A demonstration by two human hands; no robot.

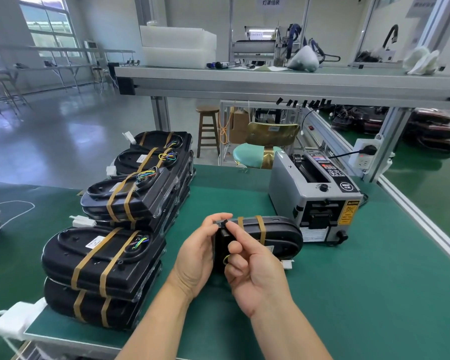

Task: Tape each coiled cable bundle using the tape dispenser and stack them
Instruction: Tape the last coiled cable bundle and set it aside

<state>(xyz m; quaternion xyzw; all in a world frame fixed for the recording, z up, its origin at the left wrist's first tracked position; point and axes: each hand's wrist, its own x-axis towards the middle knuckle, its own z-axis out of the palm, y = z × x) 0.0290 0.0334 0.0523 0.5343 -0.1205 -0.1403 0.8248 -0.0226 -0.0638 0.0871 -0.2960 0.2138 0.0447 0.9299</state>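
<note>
We hold the bundle just before the tape dispenser, two tape bands already round it. Our left hand grips its near end, and our right hand curls its fingers against that end, pinching the top edge. Taping seems done, so next it likely goes onto the stacks at the left of the desk.

Matt grey metal-look casing on the tape dispenser with glossy black top panel, smooth matt green table mat under it, held bundle in front of it in semi-gloss black plastic banded with matt tan tape, bare wooden stool behind it
</note>
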